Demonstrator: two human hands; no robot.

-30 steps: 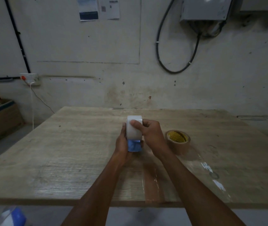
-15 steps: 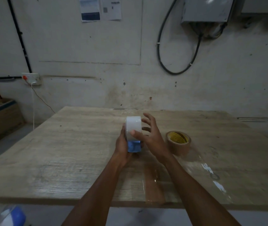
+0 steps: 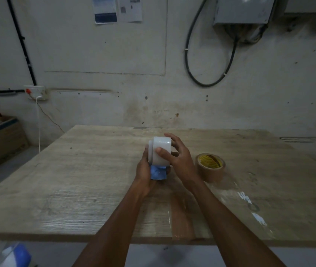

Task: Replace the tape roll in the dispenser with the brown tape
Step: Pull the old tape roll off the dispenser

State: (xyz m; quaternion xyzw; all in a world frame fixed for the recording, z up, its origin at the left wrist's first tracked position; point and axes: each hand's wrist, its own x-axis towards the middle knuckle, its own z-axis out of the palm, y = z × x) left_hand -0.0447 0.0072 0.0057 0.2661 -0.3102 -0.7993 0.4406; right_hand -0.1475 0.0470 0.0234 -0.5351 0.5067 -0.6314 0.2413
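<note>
Since a moment ago the right hand (image 3: 180, 160) has closed back onto the white roll (image 3: 161, 151), thumb on its near face and fingers curled round the far side, where before they were spread open. Its grip looks set to pull the roll off sideways. Left hand (image 3: 145, 170) clasps the blue dispenser (image 3: 158, 172) upright above the bench (image 3: 76, 170). Brown tape (image 3: 211, 167) lies flat just right of the hands, untouched.
</note>
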